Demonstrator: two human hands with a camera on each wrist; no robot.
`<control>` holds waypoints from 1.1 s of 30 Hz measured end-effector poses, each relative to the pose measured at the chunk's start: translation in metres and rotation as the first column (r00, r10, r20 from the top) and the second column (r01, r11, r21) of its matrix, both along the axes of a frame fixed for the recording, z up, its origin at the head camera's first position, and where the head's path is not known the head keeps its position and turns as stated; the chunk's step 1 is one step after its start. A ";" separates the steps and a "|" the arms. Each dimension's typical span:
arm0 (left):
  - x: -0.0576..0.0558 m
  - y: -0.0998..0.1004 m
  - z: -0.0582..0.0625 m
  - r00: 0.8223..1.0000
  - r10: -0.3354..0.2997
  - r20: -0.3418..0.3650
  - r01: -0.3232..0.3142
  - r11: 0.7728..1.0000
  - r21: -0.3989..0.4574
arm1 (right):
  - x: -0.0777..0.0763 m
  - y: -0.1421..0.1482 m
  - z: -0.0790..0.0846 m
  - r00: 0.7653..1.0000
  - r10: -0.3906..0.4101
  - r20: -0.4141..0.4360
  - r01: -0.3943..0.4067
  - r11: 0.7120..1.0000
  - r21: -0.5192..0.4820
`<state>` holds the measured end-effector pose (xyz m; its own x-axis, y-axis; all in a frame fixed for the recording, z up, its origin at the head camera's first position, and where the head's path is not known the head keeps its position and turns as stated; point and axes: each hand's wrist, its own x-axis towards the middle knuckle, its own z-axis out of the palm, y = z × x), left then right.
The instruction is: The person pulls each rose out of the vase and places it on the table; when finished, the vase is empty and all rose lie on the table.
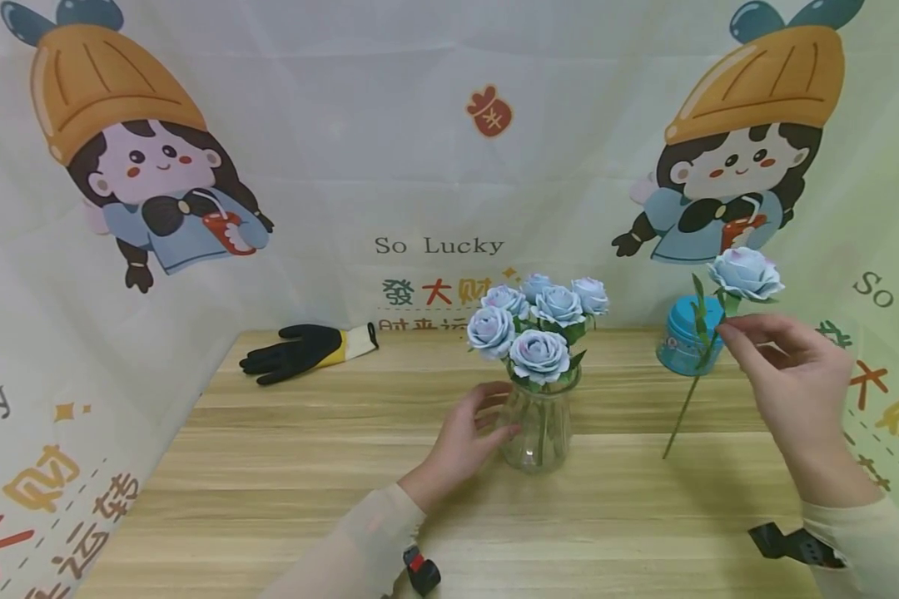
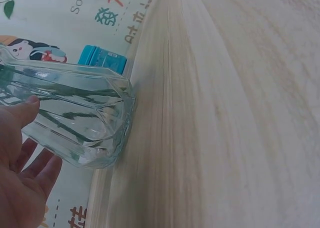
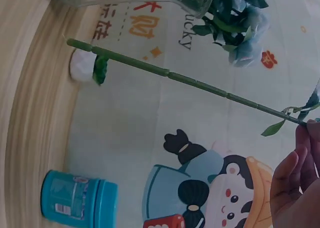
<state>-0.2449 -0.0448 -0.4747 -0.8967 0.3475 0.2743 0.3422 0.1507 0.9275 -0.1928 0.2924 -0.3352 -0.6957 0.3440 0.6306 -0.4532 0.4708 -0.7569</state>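
Observation:
A clear glass vase stands upright on the table, holding several pale blue roses. My left hand holds the vase from its left side, thumb toward the front. In the left wrist view, green stems show through the glass. To the right of the vase, my right hand pinches a single blue rose by its stem, just below the bloom and near the leaves. Its green stem slants down, apart from the vase, with the lower end free in the air.
A blue lidded jar stands at the back right, behind the held stem. One black work glove with a yellow and white cuff lies at the back left. Behind the table hangs a printed cloth. A small white-and-green object shows in the right wrist view.

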 end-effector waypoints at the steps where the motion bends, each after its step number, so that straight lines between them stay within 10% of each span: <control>1: 0.000 0.000 0.000 1.000 0.001 0.005 -0.001 1.000 -0.002 | 0.000 0.004 -0.003 0.999 -0.015 0.028 0.015 1.000 0.021; 17: 0.001 0.000 0.001 1.000 0.012 0.002 -0.012 1.000 -0.028 | 0.000 0.064 -0.041 0.916 -0.187 0.355 0.021 0.907 0.421; 33: -0.001 0.001 -0.001 0.999 0.012 -0.032 -0.013 1.000 -0.022 | -0.006 0.116 -0.078 0.842 -0.247 0.479 -0.102 0.799 0.592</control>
